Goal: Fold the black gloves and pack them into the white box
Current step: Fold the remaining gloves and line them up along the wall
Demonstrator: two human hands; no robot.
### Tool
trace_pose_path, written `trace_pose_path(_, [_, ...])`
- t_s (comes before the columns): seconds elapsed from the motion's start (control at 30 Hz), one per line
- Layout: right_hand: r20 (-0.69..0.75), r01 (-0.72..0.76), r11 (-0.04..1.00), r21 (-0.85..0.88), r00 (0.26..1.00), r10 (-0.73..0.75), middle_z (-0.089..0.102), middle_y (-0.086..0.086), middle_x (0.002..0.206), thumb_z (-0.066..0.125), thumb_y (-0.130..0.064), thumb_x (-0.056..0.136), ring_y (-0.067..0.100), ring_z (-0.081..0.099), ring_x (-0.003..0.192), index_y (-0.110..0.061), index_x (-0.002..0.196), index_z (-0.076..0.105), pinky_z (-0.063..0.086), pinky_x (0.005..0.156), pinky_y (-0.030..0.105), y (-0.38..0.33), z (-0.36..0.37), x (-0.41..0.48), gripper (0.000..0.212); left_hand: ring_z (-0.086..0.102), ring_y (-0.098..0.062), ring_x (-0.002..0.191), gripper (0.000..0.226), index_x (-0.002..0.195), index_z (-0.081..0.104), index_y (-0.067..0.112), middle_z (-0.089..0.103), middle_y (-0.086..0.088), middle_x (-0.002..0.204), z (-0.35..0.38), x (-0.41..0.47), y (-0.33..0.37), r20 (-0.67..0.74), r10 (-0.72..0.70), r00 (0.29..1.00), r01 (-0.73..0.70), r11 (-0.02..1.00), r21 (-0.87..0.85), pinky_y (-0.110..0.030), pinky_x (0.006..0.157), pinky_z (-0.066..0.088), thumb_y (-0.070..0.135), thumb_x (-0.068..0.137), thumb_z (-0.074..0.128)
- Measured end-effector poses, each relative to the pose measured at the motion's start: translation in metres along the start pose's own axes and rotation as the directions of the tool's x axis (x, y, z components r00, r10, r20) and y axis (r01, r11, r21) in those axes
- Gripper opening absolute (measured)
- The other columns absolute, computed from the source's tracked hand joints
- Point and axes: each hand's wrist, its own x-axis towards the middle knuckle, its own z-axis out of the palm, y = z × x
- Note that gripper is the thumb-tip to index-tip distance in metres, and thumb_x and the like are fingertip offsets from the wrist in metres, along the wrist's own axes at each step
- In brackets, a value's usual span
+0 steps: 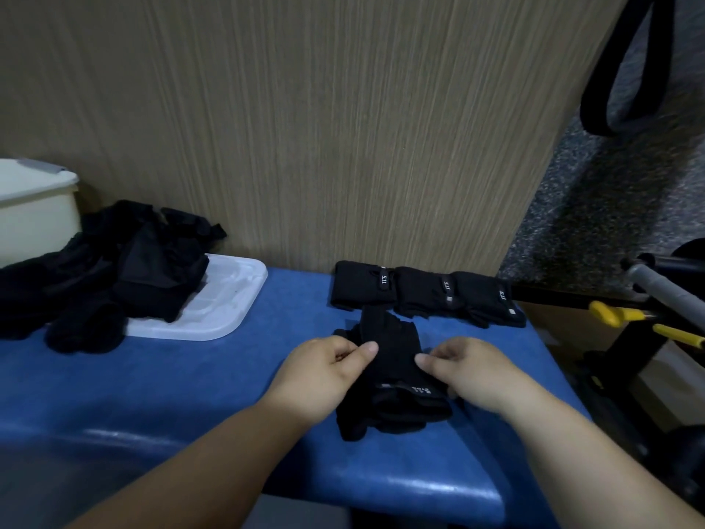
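Three folded gloves (427, 294) lie in a row at the back of the blue table (190, 376), touching one another. A fourth glove (393, 379) lies just in front of them between both hands, its lettered cuff toward the person and its fingers toward the wall (305, 127). On its left edge the left hand (320, 376) pinches the cloth between thumb and curled fingers. The right hand (469, 372) has its fingers curled at the right edge, forefinger tip on the cloth, and seems to grip it too. The step looks like squaring the glove for its fold, so both edges should be drawn level and taut, the glove's fingers laid flat, and the fold pressed down to match the row. Soft cloth may spring open if released early. At left a pile (114, 273) of unfolded gloves lies partly on a white lid (225, 299), with the box (34, 211) behind it, well apart from the hands.
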Motion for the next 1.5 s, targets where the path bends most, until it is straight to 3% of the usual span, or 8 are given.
trace_pose_path(0.27, [0.085,-0.104,0.9,0.423,0.994,0.075,0.052,-0.004,0.048,0.066,-0.034,0.087,0.006,0.039,0.034,-0.007,0.087,0.066,0.022,0.037,0.018,-0.009,0.007,-0.001,0.027,0.059,-0.011,0.058,0.03,0.076,0.065,0.016,0.063,0.003,0.062,0.008,0.006,0.0,0.035,-0.06,0.998,0.062,0.997,-0.038,-0.03,0.063,0.05,0.045,0.082,0.067])
trace_pose_path(0.37, [0.027,-0.041,0.824,0.566,0.999,0.031,0.057,0.0,0.061,0.065,-0.026,0.089,0.008,0.044,0.045,-0.01,0.094,0.061,0.027,0.038,0.019,-0.01,0.011,0.006,0.017,0.07,-0.028,0.082,0.022,0.09,0.067,0.012,0.073,-0.011,0.083,0.005,0.007,0.0,0.074,-0.066,0.995,0.083,0.96,-0.268,-0.045,0.086,0.054,0.033,0.083,0.068])
trace_pose_path(0.5, [-0.108,0.118,0.735,0.668,0.992,-0.061,0.052,-0.001,0.062,0.065,-0.01,0.088,0.017,0.047,0.056,-0.016,0.101,0.053,0.035,0.047,0.024,-0.013,0.017,0.008,0.019,0.069,-0.02,0.073,0.013,0.092,0.062,0.014,0.073,-0.007,0.078,0.005,0.006,0.001,0.059,-0.088,0.994,0.105,0.914,-0.392,-0.041,0.082,0.054,0.026,0.088,0.065])
trace_pose_path(0.67, [-0.171,0.232,0.863,0.448,0.97,-0.173,0.045,-0.006,0.062,0.069,-0.014,0.085,0.008,0.042,0.054,-0.029,0.097,0.054,0.037,0.054,0.019,-0.01,0.02,0.007,0.025,0.064,-0.005,0.067,0.024,0.11,0.048,0.031,0.069,0.005,0.069,-0.003,0.004,0.0,-0.061,-0.103,0.993,0.09,0.978,-0.188,-0.015,0.058,0.045,0.037,0.09,0.061])
trace_pose_path(0.83, [-0.138,0.235,0.959,0.159,0.967,-0.215,0.047,-0.007,0.072,0.071,-0.019,0.083,0.007,0.044,0.062,-0.035,0.095,0.054,0.036,0.053,0.011,-0.004,0.024,0.009,0.026,0.058,-0.003,0.069,0.032,0.117,0.044,0.036,0.06,0.013,0.062,-0.002,0.001,-0.009,-0.083,0.008,0.997,0.003,0.991,0.131,-0.024,0.067,0.044,0.038,0.089,0.058])
trace_pose_path(1.1, [-0.129,0.301,0.928,0.218,0.952,-0.278,0.046,-0.009,0.07,0.073,-0.013,0.082,0.001,0.041,0.054,-0.036,0.089,0.061,0.038,0.055,0.011,0.001,0.029,0.015,0.026,0.037,-0.006,0.109,0.044,0.131,0.04,0.038,0.049,0.022,0.101,-0.002,-0.002,-0.008,-0.117,0.217,0.969,-0.164,0.922,0.35,-0.025,0.099,0.03,0.034,0.09,0.055])
trace_pose_path(1.33, [-0.213,0.474,0.88,-0.005,0.86,-0.464,0.042,-0.019,0.13,0.07,-0.023,0.085,-0.001,0.044,0.118,-0.047,0.102,0.06,0.033,0.101,0.017,0.005,0.02,0.017,0.031,0.006,0.009,0.14,0.038,0.134,0.046,0.046,0.022,0.039,0.14,0.0,0.007,-0.02,0.145,0.346,0.927,-0.374,0.883,0.284,-0.032,0.118,0.012,0.041,0.098,0.037])
trace_pose_path(1.5, [0.17,0.577,0.815,-0.052,0.809,-0.562,0.025,-0.039,0.138,0.049,-0.026,0.098,-0.006,0.007,0.142,-0.053,0.123,0.043,0.007,0.109,0.007,0.011,0.017,0.019,0.037,0.005,0.002,0.144,0.042,0.143,0.036,0.041,0.021,0.024,0.153,-0.004,0.011,-0.025,0.333,0.259,0.907,-0.376,0.853,0.362,-0.035,0.12,0.011,0.041,0.102,0.031])
